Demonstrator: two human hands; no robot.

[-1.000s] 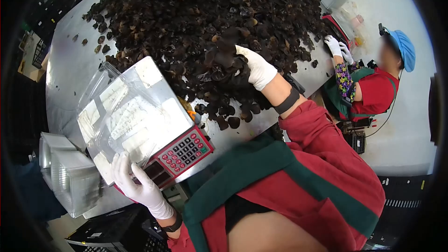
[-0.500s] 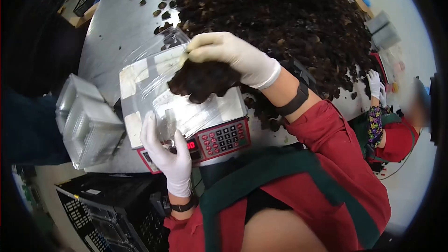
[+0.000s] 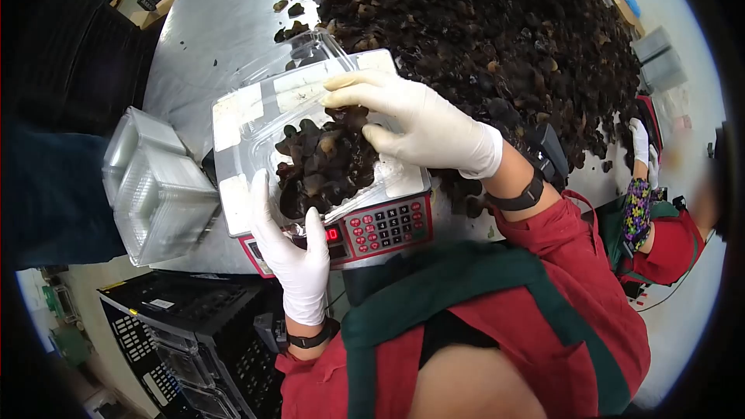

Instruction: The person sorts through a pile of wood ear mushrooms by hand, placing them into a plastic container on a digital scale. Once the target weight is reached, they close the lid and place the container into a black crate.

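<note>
A clear plastic tray (image 3: pixel 369 200) with its lid open rests on the white platform of a red scale (image 3: pixel 392 225). Dark, wrinkled mushroom-like pieces (image 3: pixel 322 163) lie in the tray. My gloved left hand (image 3: pixel 291 252) is at the tray's near left corner, thumb and fingers apart, touching its edge. Over the right side of the pieces is my gloved right hand (image 3: pixel 423 120), its thumb and fingers spread and its fingertips touching them. The scale's red display is partly visible beside my left thumb.
A large heap of the dark pieces (image 3: pixel 481 39) covers the metal table (image 3: pixel 194 31). Stacked clear trays (image 3: pixel 159 198) stand at the left, above a black crate (image 3: pixel 194 326). At the right, a co-worker's gloved hands (image 3: pixel 640 143) are beside the heap.
My right hand has lowered the clump of dark pieces into the tray and its fingers have opened. My left hand stays at the tray's edge. The view has shifted slightly.
</note>
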